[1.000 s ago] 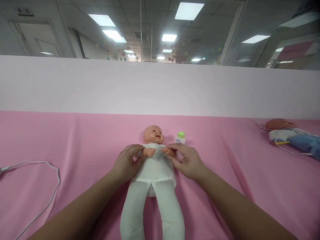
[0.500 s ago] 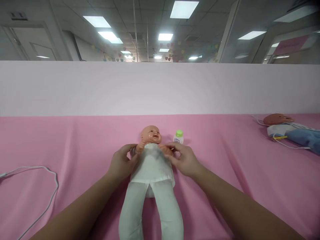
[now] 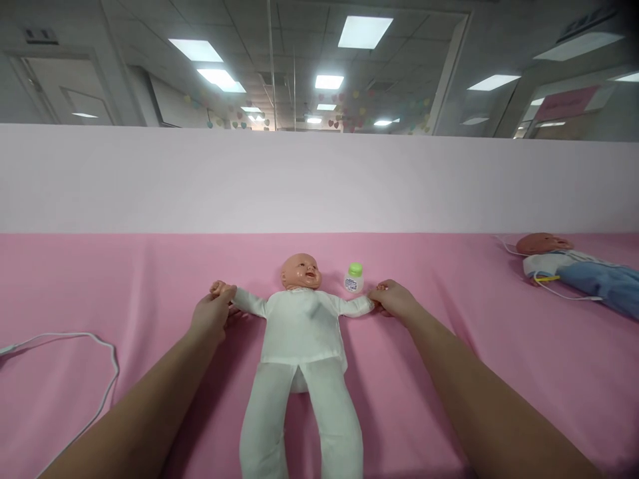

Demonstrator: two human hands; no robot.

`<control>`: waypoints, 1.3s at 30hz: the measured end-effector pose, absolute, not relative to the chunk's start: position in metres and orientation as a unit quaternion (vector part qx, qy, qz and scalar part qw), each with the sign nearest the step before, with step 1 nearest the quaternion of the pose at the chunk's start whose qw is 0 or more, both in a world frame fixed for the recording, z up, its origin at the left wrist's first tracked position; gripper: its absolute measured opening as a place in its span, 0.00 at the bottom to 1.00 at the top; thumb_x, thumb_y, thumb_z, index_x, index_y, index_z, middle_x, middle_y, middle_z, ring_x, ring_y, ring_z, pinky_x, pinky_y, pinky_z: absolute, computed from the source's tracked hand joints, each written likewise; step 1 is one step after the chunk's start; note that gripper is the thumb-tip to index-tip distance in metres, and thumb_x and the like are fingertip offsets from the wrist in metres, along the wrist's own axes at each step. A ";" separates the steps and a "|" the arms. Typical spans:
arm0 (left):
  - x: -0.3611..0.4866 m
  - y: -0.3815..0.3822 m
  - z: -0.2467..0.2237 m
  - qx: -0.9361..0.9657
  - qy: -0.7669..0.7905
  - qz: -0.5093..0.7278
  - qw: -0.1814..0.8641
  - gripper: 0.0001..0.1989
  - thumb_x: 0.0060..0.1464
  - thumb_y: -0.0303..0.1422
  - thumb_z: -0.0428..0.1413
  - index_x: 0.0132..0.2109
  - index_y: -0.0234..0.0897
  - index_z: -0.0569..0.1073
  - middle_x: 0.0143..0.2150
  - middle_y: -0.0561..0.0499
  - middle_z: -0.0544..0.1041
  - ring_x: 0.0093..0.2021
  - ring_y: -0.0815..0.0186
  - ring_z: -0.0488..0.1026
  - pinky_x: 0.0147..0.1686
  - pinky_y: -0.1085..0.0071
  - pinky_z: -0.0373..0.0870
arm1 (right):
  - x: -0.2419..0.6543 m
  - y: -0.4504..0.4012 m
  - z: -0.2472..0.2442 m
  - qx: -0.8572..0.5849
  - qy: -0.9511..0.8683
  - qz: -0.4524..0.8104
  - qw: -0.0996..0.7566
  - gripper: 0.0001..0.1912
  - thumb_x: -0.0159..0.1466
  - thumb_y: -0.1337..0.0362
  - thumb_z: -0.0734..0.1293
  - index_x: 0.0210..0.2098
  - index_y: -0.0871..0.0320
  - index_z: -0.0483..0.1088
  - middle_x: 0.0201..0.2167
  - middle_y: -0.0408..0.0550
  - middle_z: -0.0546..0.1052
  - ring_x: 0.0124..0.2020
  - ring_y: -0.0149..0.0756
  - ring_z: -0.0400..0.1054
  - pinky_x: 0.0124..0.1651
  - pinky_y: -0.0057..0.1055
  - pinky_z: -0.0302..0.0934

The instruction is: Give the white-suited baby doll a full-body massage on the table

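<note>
Left hand (image 3: 214, 313), right hand (image 3: 397, 301) on a doll (image 3: 304, 332)

From my remote post: left pinches one of the doll's wrists, right pinches the other, its arms outstretched. Doll lies face-up between them on pink cloth (image 3: 160, 286). Green-capped bottle (image 3: 354, 281) upright, near right hand. Farther right, second doll (image 3: 594, 279). Far left, pale cable (image 3: 116, 366).

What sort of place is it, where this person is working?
Probably an indoor training room for baby care: a doll in white lies on a pink cloth, and a second doll lies farther right.
</note>
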State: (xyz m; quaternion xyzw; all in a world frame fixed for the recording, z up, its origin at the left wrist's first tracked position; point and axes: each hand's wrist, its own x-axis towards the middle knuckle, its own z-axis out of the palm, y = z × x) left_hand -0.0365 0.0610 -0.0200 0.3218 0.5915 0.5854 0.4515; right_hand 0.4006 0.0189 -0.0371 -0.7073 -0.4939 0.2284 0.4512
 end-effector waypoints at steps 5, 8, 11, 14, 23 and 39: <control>-0.031 0.045 -0.006 0.390 0.607 0.564 0.403 0.19 0.49 0.38 0.65 0.47 0.37 0.74 0.37 0.46 0.80 0.37 0.55 0.82 0.37 0.61 0.81 | 0.394 0.017 -0.029 -0.701 -0.457 0.256 0.484 0.29 0.53 0.57 0.75 0.52 0.57 0.69 0.36 0.50 0.81 0.30 0.41 0.76 0.30 0.37 0.72; -0.019 0.028 0.004 0.489 0.580 0.562 0.328 0.21 0.49 0.41 0.65 0.49 0.39 0.75 0.42 0.46 0.82 0.42 0.55 0.81 0.41 0.62 0.80 | 0.373 0.007 -0.016 -0.649 -0.458 0.203 0.573 0.38 0.56 0.53 0.75 0.62 0.53 0.63 0.52 0.53 0.78 0.42 0.43 0.78 0.41 0.39 0.76; -0.005 0.010 0.009 0.609 0.503 0.540 0.292 0.19 0.51 0.41 0.65 0.49 0.40 0.77 0.46 0.47 0.82 0.47 0.54 0.80 0.49 0.59 0.78 | 0.343 -0.014 -0.003 -0.537 -0.567 0.198 0.593 0.38 0.60 0.54 0.75 0.66 0.49 0.60 0.56 0.52 0.76 0.47 0.43 0.77 0.47 0.42 0.76; 0.005 -0.003 0.010 0.743 0.416 0.460 0.252 0.14 0.55 0.38 0.64 0.49 0.44 0.80 0.48 0.48 0.83 0.48 0.55 0.79 0.52 0.58 0.76 | 0.314 -0.039 0.008 -0.424 -0.740 0.181 0.491 0.29 0.64 0.64 0.71 0.64 0.48 0.65 0.51 0.48 0.78 0.48 0.41 0.75 0.51 0.43 0.74; 0.005 -0.008 0.009 0.876 0.351 0.297 0.145 0.15 0.58 0.34 0.62 0.52 0.52 0.83 0.53 0.51 0.83 0.54 0.55 0.78 0.55 0.59 0.75 | 0.284 -0.064 0.018 -0.349 -0.900 0.071 0.252 0.25 0.59 0.80 0.62 0.47 0.52 0.79 0.46 0.49 0.79 0.46 0.44 0.70 0.45 0.41 0.68; -0.032 0.054 -0.010 0.366 0.523 0.584 0.501 0.12 0.56 0.34 0.66 0.45 0.34 0.77 0.42 0.43 0.82 0.41 0.58 0.82 0.43 0.63 0.81 | 0.368 0.002 -0.012 -0.635 -0.471 0.231 0.566 0.34 0.59 0.49 0.76 0.60 0.51 0.67 0.42 0.47 0.81 0.40 0.42 0.77 0.45 0.39 0.75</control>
